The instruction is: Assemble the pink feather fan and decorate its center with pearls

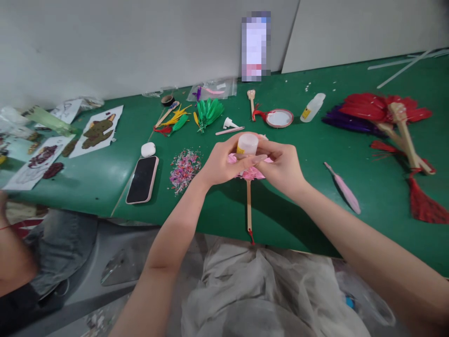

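Both my hands are closed around a small white glue bottle [247, 142] with a yellow label, tipped with its base toward me. My left hand [224, 161] grips it from the left, and my right hand [280, 166] from the right. Beneath them lies a pink feather fan [257, 174], mostly covered by my fingers. Its wooden handle [249, 206] points toward me and ends in a red cord. The bottle's tip is hidden. To the left of my left hand is a pile of pink and purple confetti-like bits [184, 171].
A phone [142, 180] and a white earbud case [148, 150] lie left. Behind my hands are green feathers [209, 112], a round mirror [279, 118] and another glue bottle [313, 107]. Red feather fans [382, 112] and a loose pink feather [345, 192] lie right. Another person's arm [16, 252] shows left.
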A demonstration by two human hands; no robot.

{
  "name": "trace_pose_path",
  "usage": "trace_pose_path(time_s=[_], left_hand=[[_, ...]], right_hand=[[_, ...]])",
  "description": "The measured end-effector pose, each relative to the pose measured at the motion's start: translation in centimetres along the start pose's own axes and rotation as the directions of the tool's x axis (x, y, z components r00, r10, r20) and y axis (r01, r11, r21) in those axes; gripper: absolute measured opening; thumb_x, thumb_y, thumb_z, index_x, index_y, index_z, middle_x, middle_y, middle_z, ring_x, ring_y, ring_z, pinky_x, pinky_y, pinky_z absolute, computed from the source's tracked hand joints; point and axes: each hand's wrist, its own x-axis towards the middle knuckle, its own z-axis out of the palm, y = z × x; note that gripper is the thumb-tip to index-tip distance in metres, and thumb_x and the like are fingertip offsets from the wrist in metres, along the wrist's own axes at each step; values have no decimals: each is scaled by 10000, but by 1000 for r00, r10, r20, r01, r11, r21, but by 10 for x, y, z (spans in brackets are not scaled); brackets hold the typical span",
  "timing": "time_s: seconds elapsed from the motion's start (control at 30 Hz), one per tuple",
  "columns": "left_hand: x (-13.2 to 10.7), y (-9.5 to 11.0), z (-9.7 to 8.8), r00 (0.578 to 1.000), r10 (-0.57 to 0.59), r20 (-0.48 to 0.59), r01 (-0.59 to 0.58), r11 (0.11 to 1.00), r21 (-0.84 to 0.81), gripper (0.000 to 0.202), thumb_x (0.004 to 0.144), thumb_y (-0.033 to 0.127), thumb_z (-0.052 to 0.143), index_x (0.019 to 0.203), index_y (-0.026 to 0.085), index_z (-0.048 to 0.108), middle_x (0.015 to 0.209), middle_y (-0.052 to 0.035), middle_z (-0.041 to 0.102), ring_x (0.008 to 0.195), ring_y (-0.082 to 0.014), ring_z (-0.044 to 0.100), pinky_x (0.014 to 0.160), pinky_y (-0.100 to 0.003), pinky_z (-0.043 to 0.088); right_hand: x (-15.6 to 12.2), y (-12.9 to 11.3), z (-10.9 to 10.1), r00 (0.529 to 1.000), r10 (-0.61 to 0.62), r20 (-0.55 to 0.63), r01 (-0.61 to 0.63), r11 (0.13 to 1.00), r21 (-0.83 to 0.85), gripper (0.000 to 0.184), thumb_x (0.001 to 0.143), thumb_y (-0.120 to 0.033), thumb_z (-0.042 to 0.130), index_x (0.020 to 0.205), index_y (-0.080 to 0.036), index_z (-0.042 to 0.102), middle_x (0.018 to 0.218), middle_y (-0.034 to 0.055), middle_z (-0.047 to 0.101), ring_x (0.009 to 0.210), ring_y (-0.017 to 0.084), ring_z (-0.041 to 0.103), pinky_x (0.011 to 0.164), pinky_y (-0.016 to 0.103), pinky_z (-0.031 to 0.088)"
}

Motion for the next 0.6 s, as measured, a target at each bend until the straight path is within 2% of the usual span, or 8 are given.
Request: trace_pose_path(time_s=[0.13, 0.27, 0.37, 0.47, 0.6], left_hand=[[3, -1, 8, 1000, 10, 15, -9, 999, -44, 473, 782, 456, 638, 1162, 189, 548, 961, -44, 659, 852, -190, 627, 730, -292, 513], [6, -1, 17, 1000, 10, -1, -10, 996, -92, 436, 804, 441, 616, 1148, 186, 539, 1022, -53, 654, 925, -198, 620, 825, -314, 499], [6, -2, 19, 1000, 20, 8, -19, 995, -94, 415, 820, 427, 599, 1154, 191, 531, 1070, -55, 645, 951, -199, 617, 830, -311, 496], [3, -3, 13, 1000, 17, 10, -16, 998, -62, 406, 820, 423, 600, 1151, 194, 539, 1078, -53, 647, 951, -200, 617, 814, -306, 496], [-4, -6, 0, 999, -31, 16, 32, 999, -36, 469, 779, 459, 640, 1152, 188, 552, 970, -44, 671, 845, -190, 633, 702, -280, 507]], right_hand=[[-2, -3, -9, 1000, -8, 2, 8, 999, -43, 226, 749, -128, 634, 948, -188, 724, 899, 16, 733, 859, 227, 674, 742, 321, 539], [-3, -6, -19, 1000, -17, -7, 16, 991, -133, 256, 743, -97, 608, 915, -238, 735, 880, -9, 735, 806, 216, 678, 689, 309, 541], [-4, -5, -21, 1000, -18, -8, 16, 985, -171, 271, 737, -91, 601, 893, -264, 741, 850, -21, 736, 763, 208, 677, 652, 302, 538], [-3, -3, -14, 1000, -7, -4, 7, 993, -122, 279, 734, -85, 606, 923, -244, 737, 864, -11, 736, 798, 213, 677, 678, 303, 540], [-1, 1, 2, 999, 32, 27, -33, 999, 22, 247, 751, -119, 621, 963, -195, 723, 950, 23, 727, 867, 223, 678, 735, 312, 545]])
